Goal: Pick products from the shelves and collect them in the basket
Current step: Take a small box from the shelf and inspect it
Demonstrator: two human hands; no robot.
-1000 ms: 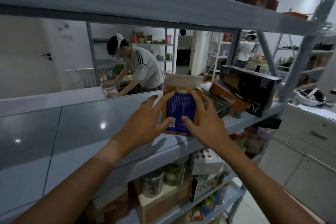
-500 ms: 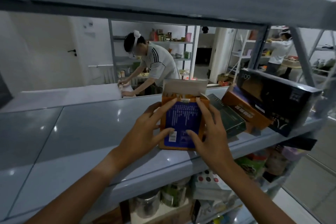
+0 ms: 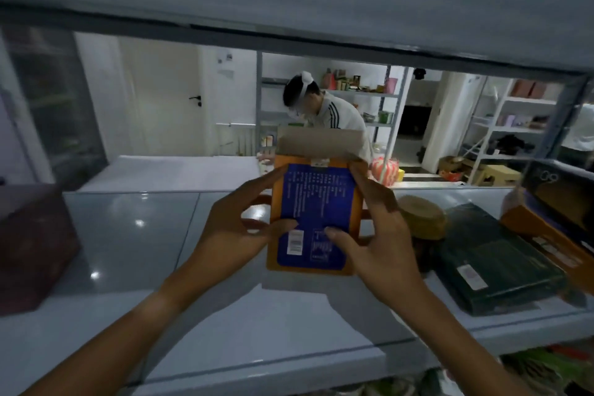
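Head view: orange-and-blue box (image 3: pixel 316 219) stands upright between left hand (image 3: pixel 234 235) and right hand (image 3: pixel 382 241), both gripping it.

walls white | closed door (image 3: pixel 167 100) (dark handle) | white racks (image 3: pixel 501 125) behind

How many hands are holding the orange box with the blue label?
2: the left hand grips the orange cardboard box with the blue label on its left edge, the right hand on its right.

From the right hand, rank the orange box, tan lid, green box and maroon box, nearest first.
1. Orange box: held in the right hand.
2. Tan lid: just right of it.
3. Green box: farther right.
4. Maroon box: far left.
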